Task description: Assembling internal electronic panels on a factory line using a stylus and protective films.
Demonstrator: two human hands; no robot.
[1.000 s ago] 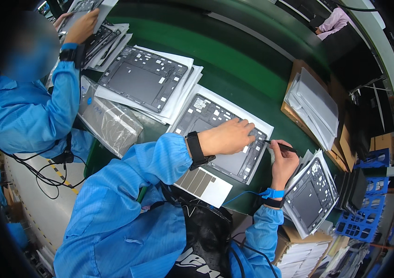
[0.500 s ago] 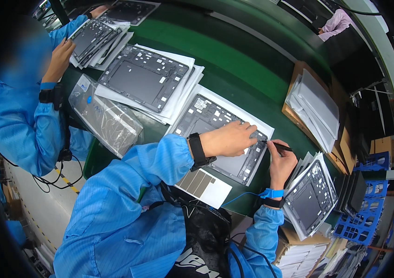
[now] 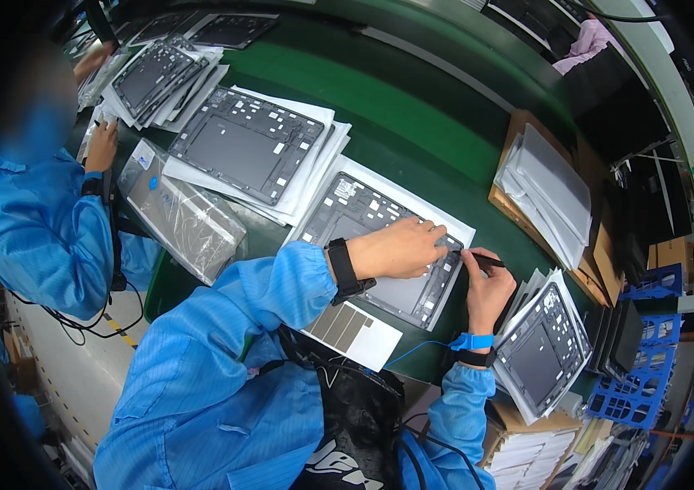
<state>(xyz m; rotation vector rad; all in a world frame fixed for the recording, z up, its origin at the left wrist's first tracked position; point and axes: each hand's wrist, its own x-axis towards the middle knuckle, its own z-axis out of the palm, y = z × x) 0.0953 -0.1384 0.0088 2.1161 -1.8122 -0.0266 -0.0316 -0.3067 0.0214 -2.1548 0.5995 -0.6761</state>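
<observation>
- The left hand (image 3: 396, 247) lies palm down, fingers stretched out flat and slightly spread, pointing to the person's right.
- A black band circles the left wrist, and a loose blue sleeve covers the forearm, which enters from the lower left.
- The right hand (image 3: 487, 286) is raised, thumb and fingers pinched closed around a thin dark stick.
- A blue strap wraps the right wrist, with a blue sleeve below it rising from the lower edge.
- The two hands sit near each other, not touching.
</observation>
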